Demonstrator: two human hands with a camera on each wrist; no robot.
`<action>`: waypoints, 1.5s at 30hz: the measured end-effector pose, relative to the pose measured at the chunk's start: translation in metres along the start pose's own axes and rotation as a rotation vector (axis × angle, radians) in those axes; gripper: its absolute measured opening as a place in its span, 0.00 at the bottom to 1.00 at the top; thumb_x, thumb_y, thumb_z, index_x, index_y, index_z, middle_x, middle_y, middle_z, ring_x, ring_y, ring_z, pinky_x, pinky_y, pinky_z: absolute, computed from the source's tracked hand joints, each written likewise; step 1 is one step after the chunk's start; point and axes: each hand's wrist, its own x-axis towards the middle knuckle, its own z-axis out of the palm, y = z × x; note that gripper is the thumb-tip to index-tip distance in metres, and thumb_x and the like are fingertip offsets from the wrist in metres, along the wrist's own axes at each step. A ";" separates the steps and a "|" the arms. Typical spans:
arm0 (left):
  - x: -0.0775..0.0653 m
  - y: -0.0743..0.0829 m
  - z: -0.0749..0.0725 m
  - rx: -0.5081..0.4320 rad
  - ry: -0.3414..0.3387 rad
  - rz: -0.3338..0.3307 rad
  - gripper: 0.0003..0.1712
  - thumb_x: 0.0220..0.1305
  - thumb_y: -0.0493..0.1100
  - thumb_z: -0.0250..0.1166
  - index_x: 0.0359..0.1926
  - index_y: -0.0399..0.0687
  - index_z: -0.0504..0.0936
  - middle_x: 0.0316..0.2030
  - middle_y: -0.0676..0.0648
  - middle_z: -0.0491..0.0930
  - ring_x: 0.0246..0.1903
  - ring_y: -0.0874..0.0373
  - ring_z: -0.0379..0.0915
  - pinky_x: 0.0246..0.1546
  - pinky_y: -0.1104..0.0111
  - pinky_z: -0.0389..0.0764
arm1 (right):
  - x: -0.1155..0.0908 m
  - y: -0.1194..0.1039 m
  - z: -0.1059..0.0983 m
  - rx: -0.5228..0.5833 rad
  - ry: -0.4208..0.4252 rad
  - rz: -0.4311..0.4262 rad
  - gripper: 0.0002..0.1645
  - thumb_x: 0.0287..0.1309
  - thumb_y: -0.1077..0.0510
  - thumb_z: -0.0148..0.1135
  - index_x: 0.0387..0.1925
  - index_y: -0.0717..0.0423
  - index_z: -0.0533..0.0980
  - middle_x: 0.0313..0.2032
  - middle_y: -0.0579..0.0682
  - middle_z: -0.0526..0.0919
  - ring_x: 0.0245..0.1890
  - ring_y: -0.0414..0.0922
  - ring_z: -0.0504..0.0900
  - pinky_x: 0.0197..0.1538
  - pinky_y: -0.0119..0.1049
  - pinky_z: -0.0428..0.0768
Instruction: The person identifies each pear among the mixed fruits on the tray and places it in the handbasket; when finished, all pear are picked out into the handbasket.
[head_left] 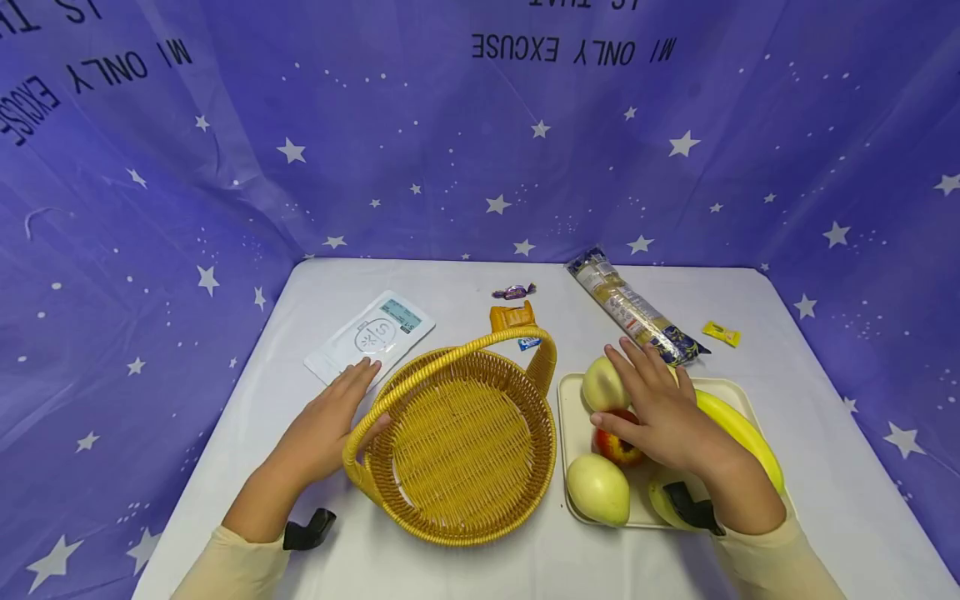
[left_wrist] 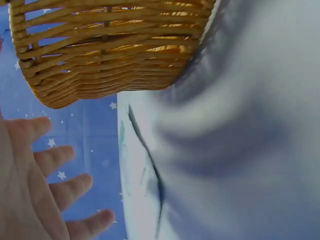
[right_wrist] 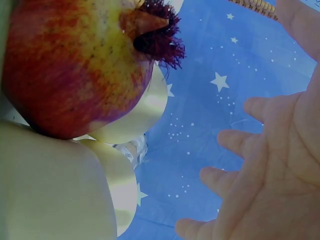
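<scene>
An empty wicker basket (head_left: 463,454) with an arched handle (head_left: 450,354) stands in front of me. My left hand (head_left: 322,429) is at its left side, fingers straight, thumb overlapped by the handle in the head view. In the left wrist view, the fingers spread beside the basket wall (left_wrist: 115,55). My right hand (head_left: 663,417) hovers with spread fingers over a cream tray (head_left: 637,504), holding nothing. On the tray are a pomegranate (head_left: 611,450), a banana (head_left: 742,433) and several pale yellow-green fruits (head_left: 597,490). The pomegranate (right_wrist: 75,65) shows its dried crown in the right wrist view.
A white packet (head_left: 375,333) lies behind the left hand. Beyond the basket are a purple-wrapped candy (head_left: 513,292), an orange packet (head_left: 512,316) and a small blue packet (head_left: 528,343). A long clear-and-blue package (head_left: 633,308) lies behind the tray, with a yellow candy (head_left: 722,334) to its right.
</scene>
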 end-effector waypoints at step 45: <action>-0.041 0.032 0.049 -0.674 0.223 0.160 0.81 0.28 0.45 0.84 0.77 0.51 0.37 0.75 0.49 0.45 0.72 0.51 0.47 0.68 0.77 0.47 | -0.065 -0.045 0.006 0.204 0.124 -0.068 0.50 0.55 0.38 0.66 0.74 0.34 0.52 0.73 0.40 0.52 0.73 0.47 0.50 0.71 0.43 0.57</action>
